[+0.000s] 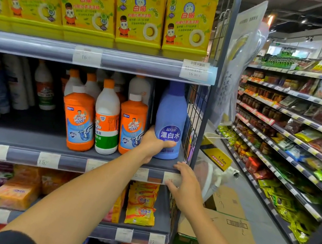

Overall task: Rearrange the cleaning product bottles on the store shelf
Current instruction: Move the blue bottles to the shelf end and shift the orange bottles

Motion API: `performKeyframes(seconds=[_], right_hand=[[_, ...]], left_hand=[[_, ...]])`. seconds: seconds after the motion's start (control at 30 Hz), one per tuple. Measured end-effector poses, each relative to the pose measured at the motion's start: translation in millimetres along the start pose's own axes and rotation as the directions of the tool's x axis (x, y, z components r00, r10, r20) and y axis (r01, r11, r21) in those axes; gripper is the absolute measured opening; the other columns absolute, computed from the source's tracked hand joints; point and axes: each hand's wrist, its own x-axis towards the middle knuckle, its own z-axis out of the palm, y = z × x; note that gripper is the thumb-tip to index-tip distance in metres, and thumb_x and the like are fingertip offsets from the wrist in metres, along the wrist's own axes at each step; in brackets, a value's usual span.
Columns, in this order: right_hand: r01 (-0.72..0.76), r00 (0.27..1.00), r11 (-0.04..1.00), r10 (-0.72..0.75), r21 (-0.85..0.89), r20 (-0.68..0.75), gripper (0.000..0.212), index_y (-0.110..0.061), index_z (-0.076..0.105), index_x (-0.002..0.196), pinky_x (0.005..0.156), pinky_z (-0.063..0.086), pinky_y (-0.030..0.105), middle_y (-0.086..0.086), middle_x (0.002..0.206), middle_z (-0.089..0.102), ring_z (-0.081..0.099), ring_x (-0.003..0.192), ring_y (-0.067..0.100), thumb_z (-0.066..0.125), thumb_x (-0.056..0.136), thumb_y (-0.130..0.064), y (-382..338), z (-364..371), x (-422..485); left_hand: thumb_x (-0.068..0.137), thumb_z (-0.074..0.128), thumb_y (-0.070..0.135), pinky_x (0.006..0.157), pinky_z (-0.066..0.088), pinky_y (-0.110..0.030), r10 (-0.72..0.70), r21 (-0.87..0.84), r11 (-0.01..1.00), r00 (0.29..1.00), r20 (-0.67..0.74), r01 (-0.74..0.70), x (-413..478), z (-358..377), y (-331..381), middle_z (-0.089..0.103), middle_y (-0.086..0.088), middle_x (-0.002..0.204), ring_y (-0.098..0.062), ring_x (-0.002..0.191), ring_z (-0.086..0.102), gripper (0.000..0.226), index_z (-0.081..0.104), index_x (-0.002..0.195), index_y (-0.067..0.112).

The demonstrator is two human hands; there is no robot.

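A blue bleach bottle (171, 115) stands upright at the right end of the middle shelf (25, 139). My left hand (154, 144) is wrapped around its lower part, thumb across the label. My right hand (185, 181) rests on the shelf's front edge just below and right of the bottle, fingers spread over the price strip. Left of the blue bottle stand two orange Mr Muscle bottles (79, 121) (132, 123) with a white orange-capped bottle (107, 117) between them. More white bottles stand behind.
Large yellow detergent jugs (140, 9) fill the shelf above. A wire grid panel (192, 125) closes the shelf's right end. Soap packs (141, 203) lie on the shelf below. Cardboard boxes (230, 225) sit on the aisle floor, with food shelves (304, 124) beyond.
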Motion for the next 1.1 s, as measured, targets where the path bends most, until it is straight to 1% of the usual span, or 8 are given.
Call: performKeyframes(seconds=[0.13, 0.2, 0.4, 0.53, 0.63, 0.77, 0.9, 1.1], right_hand=[[0.021, 1.000, 1.000, -0.021, 0.007, 0.013, 0.056, -0.023, 0.052, 0.130, 0.111, 0.033, 0.037, -0.004, 0.141, 0.048, 0.037, 0.134, 0.012, 0.074, 0.080, -0.031, -0.6, -4.1, -0.3], [0.034, 0.999, 0.999, -0.034, -0.021, 0.004, 0.055, -0.022, 0.053, 0.129, 0.108, 0.036, 0.037, -0.003, 0.138, 0.050, 0.041, 0.131, 0.014, 0.074, 0.080, -0.032, -1.4, -5.2, -0.2], [0.098, 0.994, 0.985, -0.103, -0.144, -0.028, 0.048, -0.019, 0.055, 0.121, 0.094, 0.041, 0.038, 0.000, 0.123, 0.057, 0.053, 0.113, 0.022, 0.074, 0.078, -0.029, -4.5, -7.3, 0.7], [0.113, 0.993, 0.966, -0.117, -0.234, -0.002, 0.047, -0.021, 0.055, 0.120, 0.097, 0.040, 0.040, 0.000, 0.120, 0.058, 0.054, 0.112, 0.021, 0.073, 0.079, -0.033, -7.9, -10.8, 1.6], [0.107, 0.994, 0.956, -0.105, -0.272, 0.024, 0.046, -0.020, 0.055, 0.119, 0.096, 0.039, 0.040, 0.000, 0.116, 0.060, 0.055, 0.110, 0.022, 0.072, 0.079, -0.035, -13.8, -15.2, 2.1], [0.076, 0.996, 0.943, -0.058, -0.325, 0.067, 0.040, -0.019, 0.055, 0.113, 0.093, 0.040, 0.041, 0.003, 0.111, 0.061, 0.056, 0.107, 0.024, 0.071, 0.080, -0.033, -24.4, -18.1, 3.7], [-0.023, 0.990, 0.909, 0.078, -0.416, 0.116, 0.032, -0.016, 0.057, 0.106, 0.086, 0.046, 0.039, 0.007, 0.109, 0.061, 0.058, 0.100, 0.027, 0.065, 0.079, -0.032, -48.4, -21.2, 9.5], [-0.123, 0.977, 0.953, 0.166, -0.277, 0.136, 0.067, -0.005, 0.044, 0.133, 0.092, 0.045, 0.042, 0.021, 0.129, 0.050, 0.046, 0.118, 0.037, 0.072, 0.078, -0.029, -109.5, -4.1, 9.7]], left_hand=[[0.062, 0.090, 0.014, 0.087, 0.053, -0.035, -0.084, 0.176, 0.981, 0.996, -0.011, 0.085, -12.4, -2.2, -4.3, 0.066, -0.009, 0.116, -0.021, 0.101, 0.062, 0.067, 0.055, 0.118, 0.006], [0.067, 0.087, 0.019, 0.084, 0.050, -0.033, -0.082, 0.230, 0.969, 0.996, -0.022, 0.084, -23.7, -6.4, -1.4, 0.063, -0.009, 0.120, -0.020, 0.102, 0.059, 0.067, 0.050, 0.121, 0.007], [0.078, 0.076, 0.026, 0.099, 0.044, -0.033, 0.064, 0.564, 0.823, 0.997, 0.033, -0.072, -83.6, -46.5, 4.2, 0.052, -0.007, 0.139, -0.023, 0.125, 0.051, 0.070, 0.044, 0.139, 0.015], [0.081, 0.072, 0.024, 0.087, 0.050, -0.030, 0.028, 0.713, 0.687, 0.985, 0.171, -0.143, -124.2, -87.7, 9.1, 0.062, -0.003, 0.123, -0.018, 0.108, 0.059, 0.041, 0.060, 0.119, 0.020], [0.082, 0.073, 0.031, 0.089, 0.050, -0.034, -0.103, 0.813, 0.559, 0.960, 0.259, -0.159, -145.7, -114.5, 19.1, 0.062, -0.002, 0.123, -0.019, 0.107, 0.059, 0.043, 0.059, 0.120, 0.019], [0.082, 0.073, 0.038, 0.085, 0.047, -0.030, -0.209, 0.866, 0.458, 0.923, 0.322, -0.199, -162.1, -149.9, 27.7, 0.058, 0.000, 0.128, -0.017, 0.106, 0.056, 0.050, 0.056, 0.126, 0.020], [0.083, 0.071, 0.040, 0.084, 0.043, -0.027, -0.189, 0.878, 0.446, 0.941, 0.280, -0.172, -170.7, -191.4, 28.1, 0.056, -0.003, 0.131, -0.021, 0.112, 0.055, 0.054, 0.053, 0.130, 0.020], [0.083, 0.070, 0.038, 0.083, 0.044, -0.027, -0.096, 0.866, 0.480, 0.973, 0.208, -0.138, -166.9, -259.7, 24.3, 0.061, -0.002, 0.126, -0.015, 0.106, 0.057, 0.046, 0.058, 0.124, 0.021]])
